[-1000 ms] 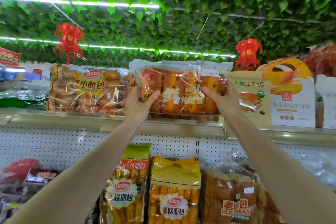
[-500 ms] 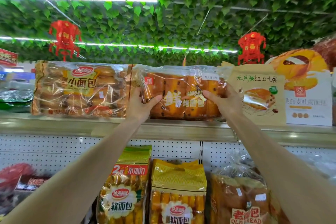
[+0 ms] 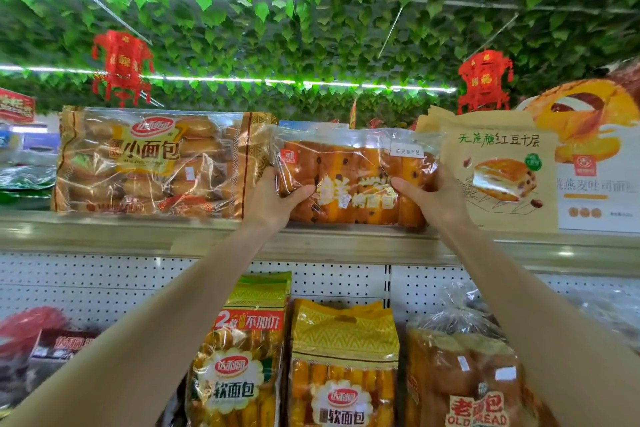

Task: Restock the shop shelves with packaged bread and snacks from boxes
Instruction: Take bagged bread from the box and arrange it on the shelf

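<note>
A clear pack of raisin bread (image 3: 353, 180) stands on edge on the top shelf (image 3: 311, 243), between a big bag of mini bread (image 3: 152, 163) and a tan red-bean pastry bag (image 3: 498, 173). My left hand (image 3: 273, 198) grips the pack's lower left side, thumb across its front. On the pack's right side my right hand (image 3: 433, 194) holds it the same way. Both arms reach up from below.
A white toast box (image 3: 602, 184) stands at the far right of the top shelf. Below hang soft-bread bags (image 3: 239, 367) (image 3: 343, 374) and an old-bread bag (image 3: 474, 388) against white pegboard. Red lanterns (image 3: 121, 66) and leafy vines hang overhead.
The bread pack has come down from slightly above the shelf to stand on it, and sits deeper between its neighbours. Both hands kept their hold.
</note>
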`<action>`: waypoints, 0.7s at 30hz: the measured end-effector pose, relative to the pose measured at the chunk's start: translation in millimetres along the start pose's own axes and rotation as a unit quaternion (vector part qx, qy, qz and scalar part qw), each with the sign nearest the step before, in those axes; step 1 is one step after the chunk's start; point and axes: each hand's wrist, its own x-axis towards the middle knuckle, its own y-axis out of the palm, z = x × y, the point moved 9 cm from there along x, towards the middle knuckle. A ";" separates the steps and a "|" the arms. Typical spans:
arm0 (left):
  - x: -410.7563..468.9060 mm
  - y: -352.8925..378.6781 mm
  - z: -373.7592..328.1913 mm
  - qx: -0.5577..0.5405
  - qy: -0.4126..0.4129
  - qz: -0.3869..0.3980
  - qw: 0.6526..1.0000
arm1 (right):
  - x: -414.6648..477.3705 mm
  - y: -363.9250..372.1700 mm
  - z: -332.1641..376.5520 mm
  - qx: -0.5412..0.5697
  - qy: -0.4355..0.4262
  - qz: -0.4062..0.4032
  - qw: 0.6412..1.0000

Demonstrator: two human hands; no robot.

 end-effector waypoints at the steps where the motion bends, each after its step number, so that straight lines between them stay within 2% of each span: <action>1: -0.4 0.1 0.3 0.007 -0.001 0.001 1.000 | 0.1 0.3 0.5 -0.008 0.000 0.003 1.000; 11: -7.6 2.4 2.8 0.137 -0.019 0.040 0.990 | -11.4 -0.3 -0.4 -0.137 0.022 0.044 0.989; 14: -11.1 0.8 3.6 0.118 -0.042 0.037 0.991 | -18.0 -0.5 -1.6 -0.149 0.052 0.065 0.985; 17: -16.2 -7.4 -0.3 0.093 -0.050 -0.004 0.994 | -19.6 -3.6 3.6 -0.134 0.045 0.046 0.989; 21: -22.5 -17.8 -17.0 0.052 0.014 -0.044 0.998 | -24.8 -7.8 14.5 -0.111 0.002 0.010 0.994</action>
